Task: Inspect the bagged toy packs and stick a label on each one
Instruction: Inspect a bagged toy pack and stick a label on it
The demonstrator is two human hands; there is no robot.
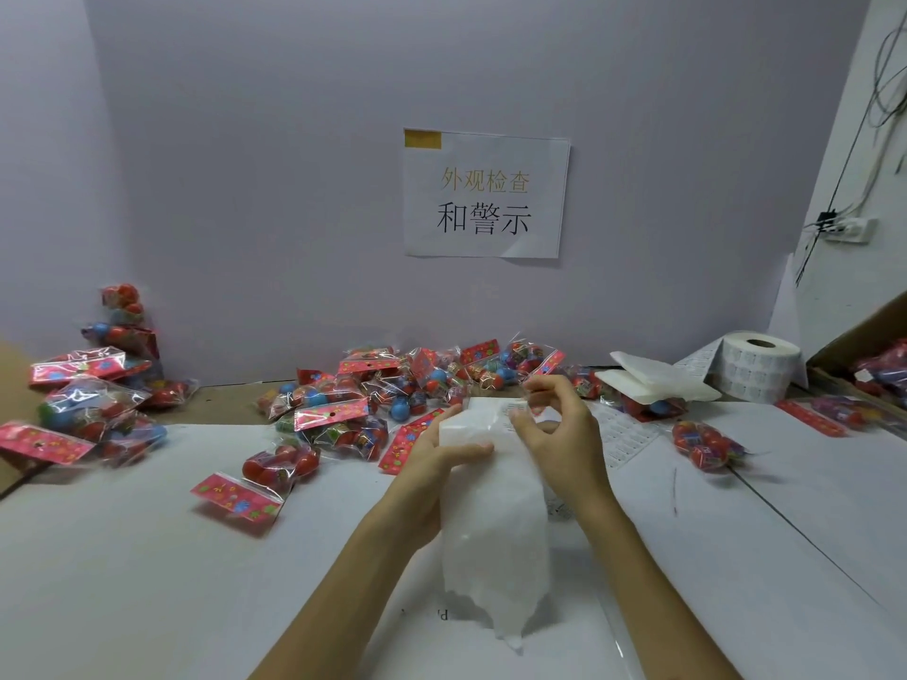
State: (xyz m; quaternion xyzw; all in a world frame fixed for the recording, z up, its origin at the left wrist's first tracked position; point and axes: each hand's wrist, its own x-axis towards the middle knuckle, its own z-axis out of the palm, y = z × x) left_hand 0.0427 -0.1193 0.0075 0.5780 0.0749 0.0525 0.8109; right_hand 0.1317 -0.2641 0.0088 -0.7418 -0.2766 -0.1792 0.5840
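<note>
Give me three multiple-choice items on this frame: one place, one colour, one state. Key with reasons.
1. Where is the label roll?
A) by the left pile
B) far right, at the rear of the table
C) in a hand

2. What colour are the header cards of the packs?
A) red
B) green
C) black

3. What does the left hand grip?
A) a pack
B) nothing
C) the white strip

Key:
1 B, the label roll stands at the right rear beside the box.
2 A, every visible header is red with bright prints.
3 C, its fingers curl round the strip while the right hand pinches at the strip's top.
</note>
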